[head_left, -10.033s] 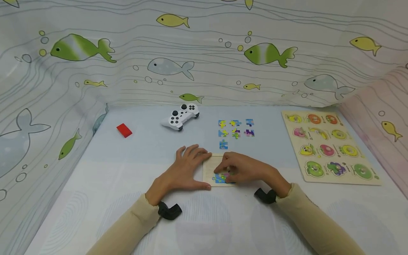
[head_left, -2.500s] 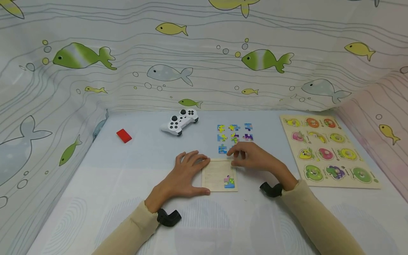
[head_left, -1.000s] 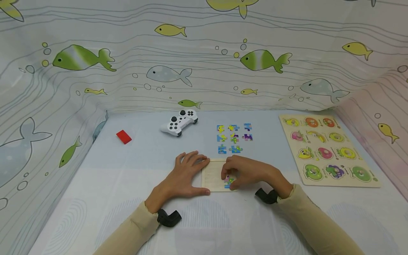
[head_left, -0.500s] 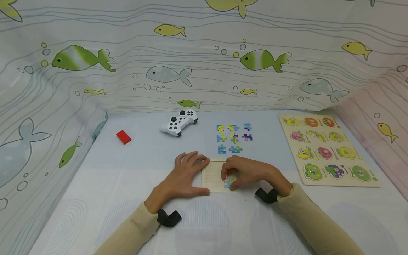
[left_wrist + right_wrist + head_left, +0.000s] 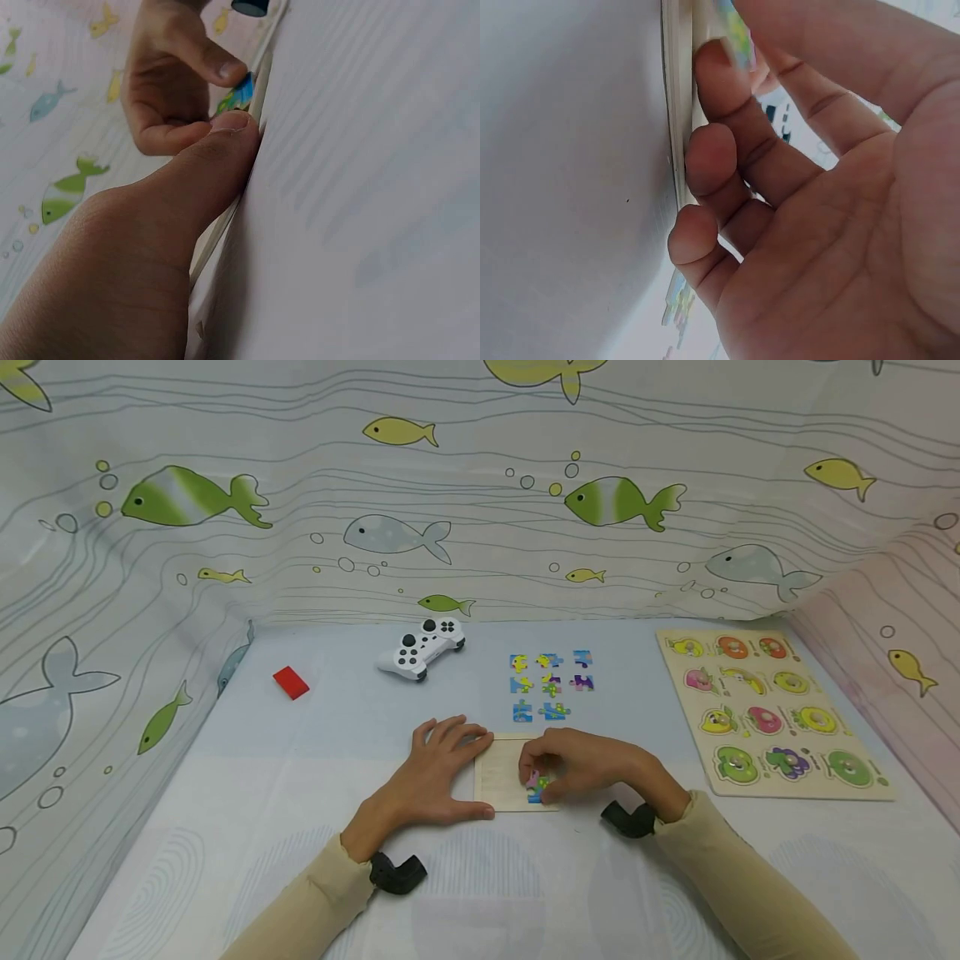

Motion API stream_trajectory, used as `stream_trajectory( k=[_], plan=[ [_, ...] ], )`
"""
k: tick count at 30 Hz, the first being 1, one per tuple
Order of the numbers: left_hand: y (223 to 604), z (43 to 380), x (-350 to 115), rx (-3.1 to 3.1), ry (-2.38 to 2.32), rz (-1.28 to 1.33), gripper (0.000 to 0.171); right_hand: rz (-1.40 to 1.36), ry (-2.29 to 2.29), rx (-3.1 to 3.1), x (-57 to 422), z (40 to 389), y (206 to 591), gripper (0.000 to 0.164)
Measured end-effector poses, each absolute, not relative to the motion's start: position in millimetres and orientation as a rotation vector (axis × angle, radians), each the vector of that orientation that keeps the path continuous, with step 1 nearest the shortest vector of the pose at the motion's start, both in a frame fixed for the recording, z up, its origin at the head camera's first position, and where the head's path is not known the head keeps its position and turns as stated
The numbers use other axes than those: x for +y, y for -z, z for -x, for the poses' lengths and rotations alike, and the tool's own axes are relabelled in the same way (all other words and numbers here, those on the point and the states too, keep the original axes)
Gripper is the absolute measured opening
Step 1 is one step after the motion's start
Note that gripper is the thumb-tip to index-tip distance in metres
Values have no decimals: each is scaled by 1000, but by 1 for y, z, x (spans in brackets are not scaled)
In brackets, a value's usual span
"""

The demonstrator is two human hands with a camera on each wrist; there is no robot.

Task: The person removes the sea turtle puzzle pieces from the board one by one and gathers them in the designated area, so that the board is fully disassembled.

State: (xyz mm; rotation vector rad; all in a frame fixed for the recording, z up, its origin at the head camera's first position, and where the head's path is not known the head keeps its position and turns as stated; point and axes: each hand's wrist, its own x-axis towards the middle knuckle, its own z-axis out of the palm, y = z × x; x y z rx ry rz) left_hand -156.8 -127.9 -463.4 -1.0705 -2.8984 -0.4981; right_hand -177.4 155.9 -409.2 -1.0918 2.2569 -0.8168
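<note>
A jigsaw piece (image 5: pixel 536 787) printed in pink, green and blue is at the lower right of the pale wooden puzzle tray (image 5: pixel 504 772). My right hand (image 5: pixel 573 764) pinches it between thumb and fingers. In the left wrist view the piece (image 5: pixel 238 96) stands tilted up from the tray; in the right wrist view it (image 5: pixel 739 36) is partly cut off by the frame's top. My left hand (image 5: pixel 431 772) lies spread at the tray's left side. Its thumb touches the front left corner and its index fingertip the back left one.
Several loose jigsaw pieces (image 5: pixel 553 712) lie in rows behind the tray. A white game controller (image 5: pixel 423 649) sits at the back, and a red block (image 5: pixel 291 682) on the left. To the right is a wooden fruit puzzle board (image 5: pixel 776 714).
Ten seconds ago more of the tray's front was filled; another piece has joined the rows behind. My right hand came back from those rows and has just tilted up the piece in the tray.
</note>
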Motion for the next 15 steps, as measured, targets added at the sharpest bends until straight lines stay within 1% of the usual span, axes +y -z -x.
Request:
stream_trajectory(
  k=[15],
  plan=[
    [462,156,-128,-2877,484,1071,99,1048,955,2231,162,184,411,15]
  ],
)
